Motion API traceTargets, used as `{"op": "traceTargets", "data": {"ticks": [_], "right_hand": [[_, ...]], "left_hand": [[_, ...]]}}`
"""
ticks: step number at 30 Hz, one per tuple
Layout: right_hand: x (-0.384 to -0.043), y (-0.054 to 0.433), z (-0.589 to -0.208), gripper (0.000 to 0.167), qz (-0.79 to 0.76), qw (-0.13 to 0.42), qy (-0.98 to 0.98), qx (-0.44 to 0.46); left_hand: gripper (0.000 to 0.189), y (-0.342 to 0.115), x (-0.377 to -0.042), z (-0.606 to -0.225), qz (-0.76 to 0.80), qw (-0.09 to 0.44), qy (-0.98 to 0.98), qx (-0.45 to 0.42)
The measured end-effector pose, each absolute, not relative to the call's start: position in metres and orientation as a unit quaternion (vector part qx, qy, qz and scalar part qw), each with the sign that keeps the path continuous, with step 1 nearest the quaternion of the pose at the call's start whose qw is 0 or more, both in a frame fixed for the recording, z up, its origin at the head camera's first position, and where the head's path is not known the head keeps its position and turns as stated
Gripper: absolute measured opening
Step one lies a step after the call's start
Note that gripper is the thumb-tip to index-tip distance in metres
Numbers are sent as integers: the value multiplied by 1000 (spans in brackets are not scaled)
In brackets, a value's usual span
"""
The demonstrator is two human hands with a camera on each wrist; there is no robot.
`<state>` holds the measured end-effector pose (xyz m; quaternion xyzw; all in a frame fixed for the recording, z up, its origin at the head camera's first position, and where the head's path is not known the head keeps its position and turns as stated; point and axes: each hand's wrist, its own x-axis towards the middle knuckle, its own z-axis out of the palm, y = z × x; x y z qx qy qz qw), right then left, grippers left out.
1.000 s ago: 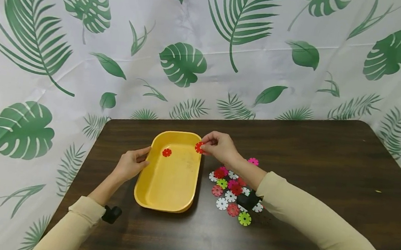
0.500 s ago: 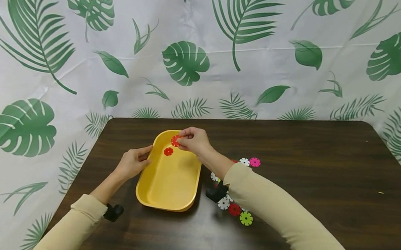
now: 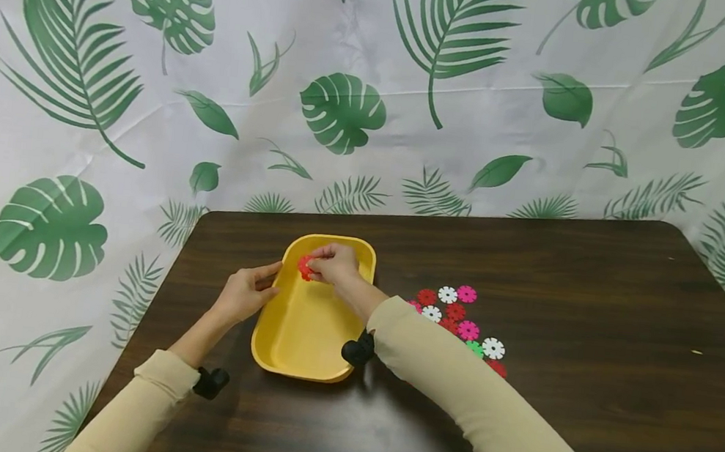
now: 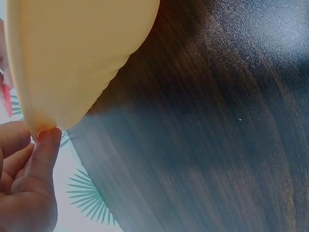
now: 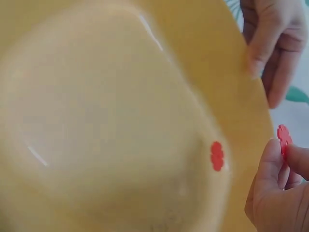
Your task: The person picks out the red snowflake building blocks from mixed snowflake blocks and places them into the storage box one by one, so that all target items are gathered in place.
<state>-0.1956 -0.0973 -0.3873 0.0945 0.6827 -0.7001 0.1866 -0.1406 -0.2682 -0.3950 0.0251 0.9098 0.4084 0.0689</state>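
Observation:
A yellow plastic tub (image 3: 307, 342) stands on the dark table. My left hand (image 3: 245, 295) pinches its left rim between thumb and fingers, as the left wrist view shows with the hand (image 4: 31, 179) at the tub's edge. Over the tub's far left part, my right hand (image 3: 337, 266) holds a red notched disc (image 3: 305, 268) between thumb and fingertips. In the right wrist view the held disc (image 5: 284, 137) stands on edge above the fingers. Another red disc (image 5: 217, 156) lies inside the tub near its wall.
Right of the tub, several white, pink, red and green notched discs (image 3: 468, 331) lie loose, partly hidden by my right sleeve (image 3: 453, 375). A leaf-printed cloth (image 3: 356, 159) hangs behind the table's far edge (image 3: 522, 217). A small yellow scrap (image 3: 696, 352) lies at the right.
My right hand has carried the red disc leftward from the tub's right rim, then slightly lower over the tub's far left part. The left hand keeps its grip on the rim.

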Motion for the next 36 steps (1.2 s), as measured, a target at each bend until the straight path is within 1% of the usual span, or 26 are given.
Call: {"op": "traceTargets", "data": {"ticks": [9,16,24,31,36], "right_hand": [[-198,-111,-398,10,-676,174,708,105],[-200,-115,-409,10,-635,182,742,115],[-200,-118,-420,11,-595,192,774,97],[-201,-122,-424,19,-557,188,805,84],[-201,-124,-424,20,-525,178,829,75]], "left_hand": [[51,-268,-143,-396,419,64,905,30],[51,-268,-143,-397,420,64,905,29],[51,-268,-142,-399,420,64,905,18],[50,-269,-141,-401,417,60,907,19],[51,-269,-142,-401,419,56,906,18]]}}
